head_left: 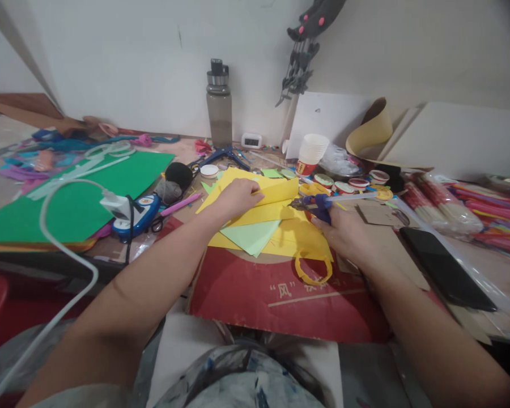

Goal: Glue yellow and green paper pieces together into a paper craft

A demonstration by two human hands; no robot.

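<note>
My left hand (pixel 239 198) is closed on the upper edge of a folded yellow sheet (pixel 276 211), fingers pressed together. In my right hand (pixel 344 229) is a blue hot glue gun (pixel 321 205), with a translucent glue stick sticking out to the right. Its dark nozzle points left, close to the sheet's right end; whether they touch I cannot tell. Under the folded sheet lie a pale green sheet (pixel 255 238) and more yellow sheet material. A yellow ring-shaped strip (pixel 313 269) rests at the front, partly over a red board (pixel 246 289).
On the left are green sheets (pixel 148 170) and a blue-and-white power strip (pixel 138 218) with a white cable. A grey bottle (pixel 220 113) and paper cups (pixel 312 153) stand at the back. A black phone (pixel 446 266) lies at right, near bagged craft sticks (pixel 446 204).
</note>
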